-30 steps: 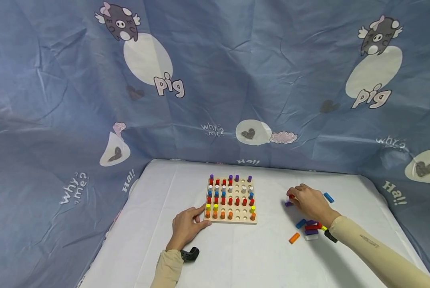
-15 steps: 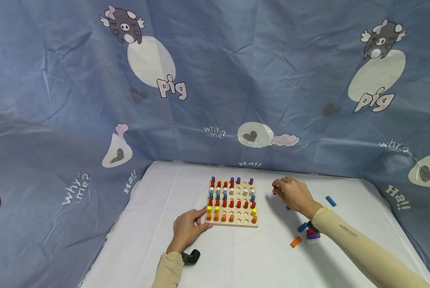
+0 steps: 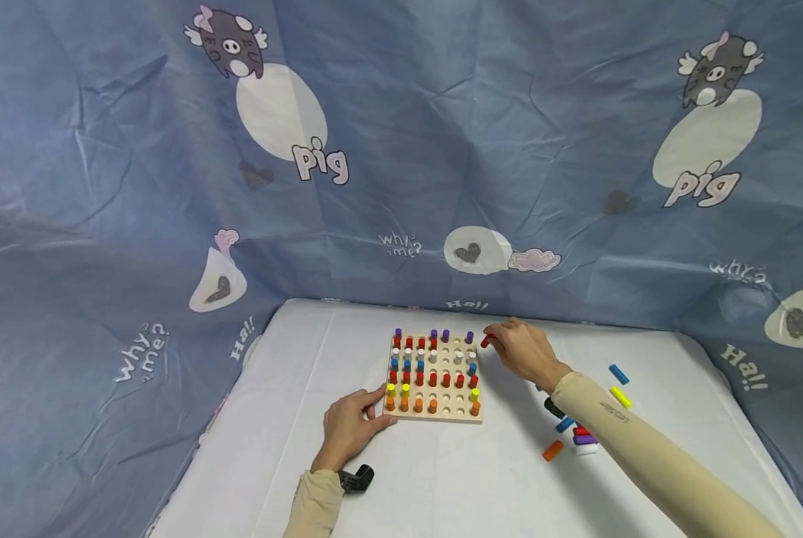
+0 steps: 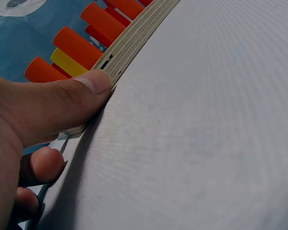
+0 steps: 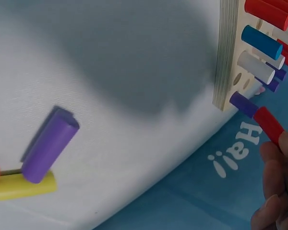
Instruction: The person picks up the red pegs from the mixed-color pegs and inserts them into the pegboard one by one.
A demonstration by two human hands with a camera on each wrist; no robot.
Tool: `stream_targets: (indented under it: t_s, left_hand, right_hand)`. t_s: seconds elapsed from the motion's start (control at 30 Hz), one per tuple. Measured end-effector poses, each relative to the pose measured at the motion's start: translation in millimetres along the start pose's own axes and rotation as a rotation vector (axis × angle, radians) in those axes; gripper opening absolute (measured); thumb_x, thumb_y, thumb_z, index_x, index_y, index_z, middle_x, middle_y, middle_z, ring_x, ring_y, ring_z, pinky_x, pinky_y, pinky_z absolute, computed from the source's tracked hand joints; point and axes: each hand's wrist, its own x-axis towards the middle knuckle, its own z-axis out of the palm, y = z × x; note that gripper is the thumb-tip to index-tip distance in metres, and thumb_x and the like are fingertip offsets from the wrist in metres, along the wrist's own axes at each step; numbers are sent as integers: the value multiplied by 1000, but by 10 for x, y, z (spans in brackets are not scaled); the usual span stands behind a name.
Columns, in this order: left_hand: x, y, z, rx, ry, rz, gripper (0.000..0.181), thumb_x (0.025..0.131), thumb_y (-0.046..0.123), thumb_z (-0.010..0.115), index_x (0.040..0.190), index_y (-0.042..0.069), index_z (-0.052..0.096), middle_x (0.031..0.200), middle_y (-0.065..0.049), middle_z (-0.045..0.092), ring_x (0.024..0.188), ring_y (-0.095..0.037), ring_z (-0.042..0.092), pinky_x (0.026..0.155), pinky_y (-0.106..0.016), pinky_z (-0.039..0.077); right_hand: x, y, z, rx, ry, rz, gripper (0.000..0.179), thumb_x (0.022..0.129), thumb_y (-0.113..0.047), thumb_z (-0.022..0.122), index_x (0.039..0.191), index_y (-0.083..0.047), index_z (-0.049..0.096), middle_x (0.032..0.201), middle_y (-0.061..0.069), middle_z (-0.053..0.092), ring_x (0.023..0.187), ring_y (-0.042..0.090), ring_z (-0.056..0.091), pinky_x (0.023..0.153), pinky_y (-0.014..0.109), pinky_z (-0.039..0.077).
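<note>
A wooden pegboard [image 3: 435,418] stands on the white-covered table, with rows of orange, yellow, red, blue, white and purple pegs upright in it and bare holes toward its right side. My left hand [image 3: 349,427] grips its near left corner, the thumb [image 4: 89,88] against the front edge. Just off the far right corner, my right hand [image 3: 525,353] pinches a red peg [image 5: 270,124] between thumb and fingers. In the right wrist view that peg overlaps the purple peg [image 5: 242,104] standing in the corner hole.
Loose pegs lie at the right: a blue peg [image 3: 619,373], a yellow peg [image 3: 620,397], an orange peg [image 3: 552,450] and a small pile with a white peg [image 3: 586,450], partly hidden by the right sleeve. A patterned blue curtain [image 3: 388,149] rises behind the table.
My right hand has carried the red peg leftward from the loose pegs to the board's far right corner. The left hand keeps its hold on the board.
</note>
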Motion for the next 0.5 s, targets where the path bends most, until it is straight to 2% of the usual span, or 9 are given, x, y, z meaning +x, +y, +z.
stream_targets:
  t_s: [0.3, 0.5]
  left_hand:
    - [-5, -20, 1, 0, -23, -20, 63, 70, 53, 84, 127, 32, 68, 61, 21, 44, 52, -1, 36, 55, -25, 29]
    - [7, -12, 9, 0, -10, -11, 63, 70, 53, 84, 128, 33, 68, 60, 22, 43, 51, -1, 34, 54, -25, 29]
  right_hand:
    - [143, -46, 95, 15, -41, 31, 14, 87, -11, 75, 100, -15, 77, 87, -2, 74, 75, 17, 62, 59, 36, 52]
    - [264, -116, 142, 22, -44, 22, 17, 83, -12, 79, 99, -17, 79, 89, -3, 75, 77, 16, 63, 59, 35, 52]
